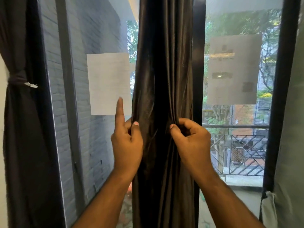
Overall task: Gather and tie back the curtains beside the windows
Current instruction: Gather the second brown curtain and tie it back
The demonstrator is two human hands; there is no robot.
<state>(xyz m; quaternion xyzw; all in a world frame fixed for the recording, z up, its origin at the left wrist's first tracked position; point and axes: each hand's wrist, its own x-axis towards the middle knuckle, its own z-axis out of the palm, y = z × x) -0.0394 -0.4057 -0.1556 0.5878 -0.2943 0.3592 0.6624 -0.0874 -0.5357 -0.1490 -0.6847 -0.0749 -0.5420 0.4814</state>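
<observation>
A dark brown curtain [164, 71] hangs gathered in a narrow column between two window panes. My left hand [127, 139] pinches its left edge between thumb and fingers, with the index finger pointing straight up. My right hand [190, 139] grips its right edge, fingers curled into the folds. The two hands sit at the same height, on either side of the bunched fabric. A second dark curtain [16, 112] at the far left is tied at its waist with a band [18, 79].
The left window pane [79, 63] carries a white sheet of paper [107, 83]; the right pane [238, 22] carries a greyer sheet [233, 69]. Dark frames [199, 63] stand beside the curtain. A pale grey curtain [291, 145] hangs at the far right. A balcony railing [238, 150] lies outside.
</observation>
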